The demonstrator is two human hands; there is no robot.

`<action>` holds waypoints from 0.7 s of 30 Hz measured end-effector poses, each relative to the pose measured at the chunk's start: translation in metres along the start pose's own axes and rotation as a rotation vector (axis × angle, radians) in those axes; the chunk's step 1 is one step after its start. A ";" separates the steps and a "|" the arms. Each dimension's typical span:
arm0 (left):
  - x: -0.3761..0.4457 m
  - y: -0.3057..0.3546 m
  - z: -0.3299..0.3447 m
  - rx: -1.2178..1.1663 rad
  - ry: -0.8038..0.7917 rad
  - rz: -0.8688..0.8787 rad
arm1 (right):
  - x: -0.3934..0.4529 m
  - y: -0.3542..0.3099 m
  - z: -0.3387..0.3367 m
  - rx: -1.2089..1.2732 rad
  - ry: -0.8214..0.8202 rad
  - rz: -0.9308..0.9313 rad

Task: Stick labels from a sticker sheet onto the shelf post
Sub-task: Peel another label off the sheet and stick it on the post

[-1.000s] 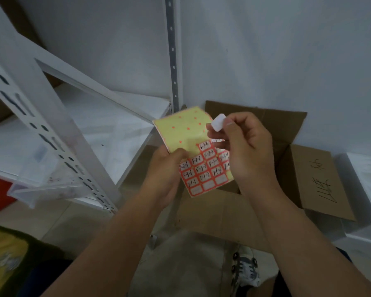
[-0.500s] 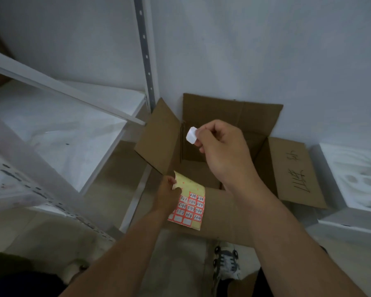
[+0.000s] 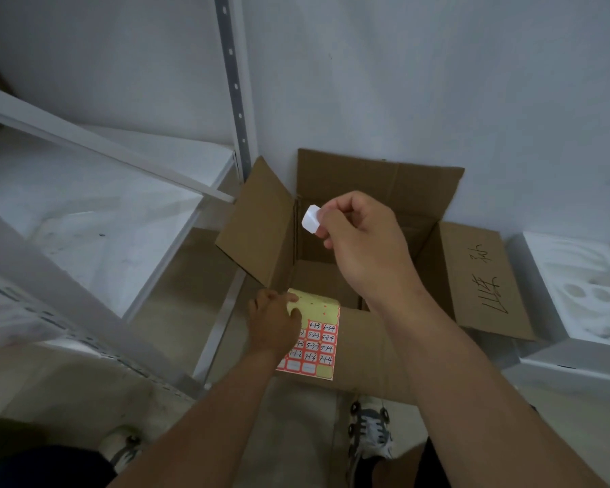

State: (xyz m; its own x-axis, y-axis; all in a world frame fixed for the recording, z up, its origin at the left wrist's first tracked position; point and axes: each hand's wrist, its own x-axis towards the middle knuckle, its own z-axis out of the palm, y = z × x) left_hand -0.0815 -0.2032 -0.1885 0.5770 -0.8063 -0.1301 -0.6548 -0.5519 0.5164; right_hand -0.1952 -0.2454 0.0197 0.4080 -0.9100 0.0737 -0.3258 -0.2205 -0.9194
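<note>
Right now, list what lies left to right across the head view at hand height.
Shelf → shelf post → left hand → sticker sheet → label → right hand → box flap → foam block

Since a second ago the left hand (image 3: 273, 320) has dropped the sticker sheet (image 3: 314, 338) from beside the right hand (image 3: 363, 248) to well below it at 6 o'clock, over the cardboard box (image 3: 377, 191), leaving the peeled label (image 3: 311, 220) raised alone.
</note>
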 end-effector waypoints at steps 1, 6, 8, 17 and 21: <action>0.002 0.007 -0.009 -0.058 0.007 0.011 | 0.001 -0.001 0.001 -0.002 0.003 -0.007; -0.008 0.055 -0.083 -0.347 0.031 0.045 | 0.000 -0.003 0.005 -0.248 0.050 -0.174; -0.024 0.072 -0.116 -0.416 0.111 0.088 | 0.000 -0.001 0.007 -0.336 0.065 -0.242; -0.098 0.070 -0.212 -0.870 0.333 0.166 | -0.013 -0.018 0.031 -0.343 0.310 -0.815; -0.114 0.078 -0.227 -0.965 0.353 0.220 | -0.029 -0.027 0.042 -0.414 0.343 -0.990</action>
State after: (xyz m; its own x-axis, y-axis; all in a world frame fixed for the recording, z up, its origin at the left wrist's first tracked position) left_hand -0.0878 -0.1061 0.0586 0.7040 -0.6745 0.2223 -0.1851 0.1279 0.9744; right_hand -0.1620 -0.1978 0.0263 0.4088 -0.3042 0.8604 -0.2724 -0.9405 -0.2031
